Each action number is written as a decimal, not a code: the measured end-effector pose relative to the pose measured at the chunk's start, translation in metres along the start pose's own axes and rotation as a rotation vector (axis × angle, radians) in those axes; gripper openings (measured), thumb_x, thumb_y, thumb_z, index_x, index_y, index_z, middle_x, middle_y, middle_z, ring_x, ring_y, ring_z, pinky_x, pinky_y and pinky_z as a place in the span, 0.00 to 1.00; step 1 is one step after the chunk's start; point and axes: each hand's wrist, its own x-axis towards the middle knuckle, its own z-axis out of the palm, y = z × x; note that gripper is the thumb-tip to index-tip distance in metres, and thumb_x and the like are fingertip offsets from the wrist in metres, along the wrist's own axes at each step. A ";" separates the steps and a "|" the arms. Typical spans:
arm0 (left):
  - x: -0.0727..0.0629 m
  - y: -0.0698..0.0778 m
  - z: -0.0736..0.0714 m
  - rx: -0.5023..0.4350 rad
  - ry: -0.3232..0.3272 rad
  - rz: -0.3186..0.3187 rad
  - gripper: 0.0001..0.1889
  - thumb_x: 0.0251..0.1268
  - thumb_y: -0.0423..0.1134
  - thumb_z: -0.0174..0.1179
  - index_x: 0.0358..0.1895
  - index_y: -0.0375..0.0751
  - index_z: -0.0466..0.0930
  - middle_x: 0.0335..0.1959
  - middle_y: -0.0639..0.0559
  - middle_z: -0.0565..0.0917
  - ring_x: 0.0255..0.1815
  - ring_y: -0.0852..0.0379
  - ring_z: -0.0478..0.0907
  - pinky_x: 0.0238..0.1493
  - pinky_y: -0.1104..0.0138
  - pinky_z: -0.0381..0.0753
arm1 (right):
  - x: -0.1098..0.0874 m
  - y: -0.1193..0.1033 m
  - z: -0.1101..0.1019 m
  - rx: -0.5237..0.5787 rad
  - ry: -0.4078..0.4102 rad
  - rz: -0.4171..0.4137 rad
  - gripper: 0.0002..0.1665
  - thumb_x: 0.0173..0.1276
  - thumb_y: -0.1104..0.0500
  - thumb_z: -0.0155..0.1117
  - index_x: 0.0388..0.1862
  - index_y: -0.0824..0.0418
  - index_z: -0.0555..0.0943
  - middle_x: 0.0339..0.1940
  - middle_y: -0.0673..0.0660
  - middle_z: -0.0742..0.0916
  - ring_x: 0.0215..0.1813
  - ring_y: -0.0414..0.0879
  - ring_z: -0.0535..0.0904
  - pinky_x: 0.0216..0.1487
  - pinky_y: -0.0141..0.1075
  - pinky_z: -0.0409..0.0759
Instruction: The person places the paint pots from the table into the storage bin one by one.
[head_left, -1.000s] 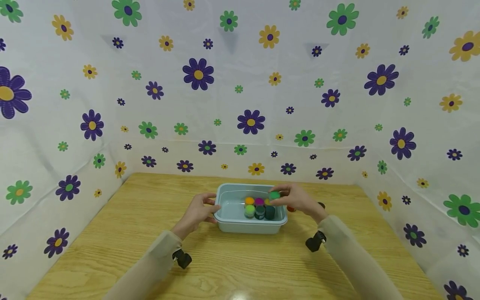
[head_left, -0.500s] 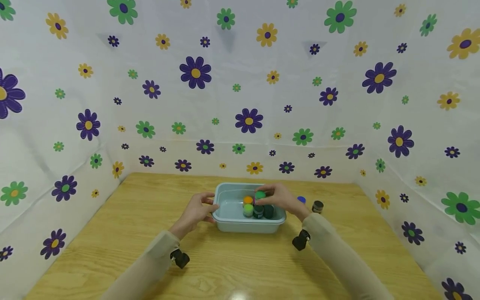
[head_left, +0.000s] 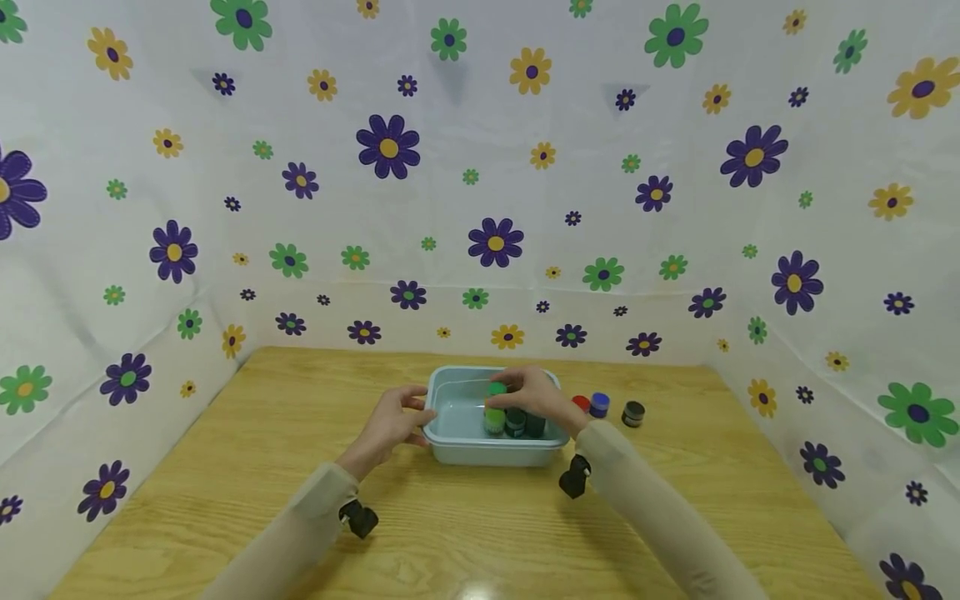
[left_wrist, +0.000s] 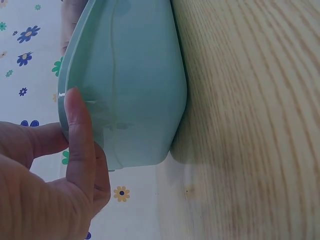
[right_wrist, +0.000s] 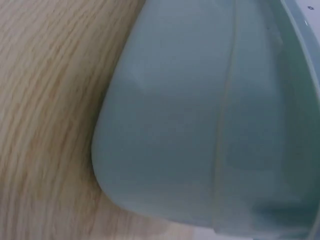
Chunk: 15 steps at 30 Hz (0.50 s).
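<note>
At the left, grips the rim of the pale blue plastic tub (head_left: 480,455) with the left hand (head_left: 390,420), thumb and fingers clamped on either side; in the left wrist view, shows that same grip at a corner of the tub, base flat on the wooden desk (head_left: 465,525). Next, inside the tub, near its front wall, has a light green paint jar (head_left: 493,422). Just behind it, over the tub's interior, pinches a green-lidded paint jar (head_left: 497,389) in the right hand (head_left: 529,394), fingertips and thumb closed on it; cannot tell about contact with the tub's floor. Further right in the tub, shows two dark paint jars (head_left: 515,423) side by side, with the space behind partly hidden by the right hand. Outside, right of the tub, shows a red-lidded paint jar (head_left: 581,402), partly covered, a blue-lidded paint jar (head_left: 599,405) just beside it, then a black-lidded paint jar (head_left: 633,414) apart. Looks well along but unfinished, as a judgement: three jars grouped in the tub, green-lidded one not yet released, three more outside.
</note>
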 end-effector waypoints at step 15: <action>-0.001 0.001 -0.001 0.006 -0.013 0.004 0.24 0.65 0.28 0.62 0.65 0.33 0.72 0.48 0.37 0.74 0.30 0.53 0.80 0.27 0.57 0.88 | 0.016 -0.007 0.021 -0.008 0.022 0.015 0.26 0.64 0.54 0.71 0.60 0.59 0.81 0.54 0.56 0.86 0.52 0.48 0.82 0.55 0.43 0.83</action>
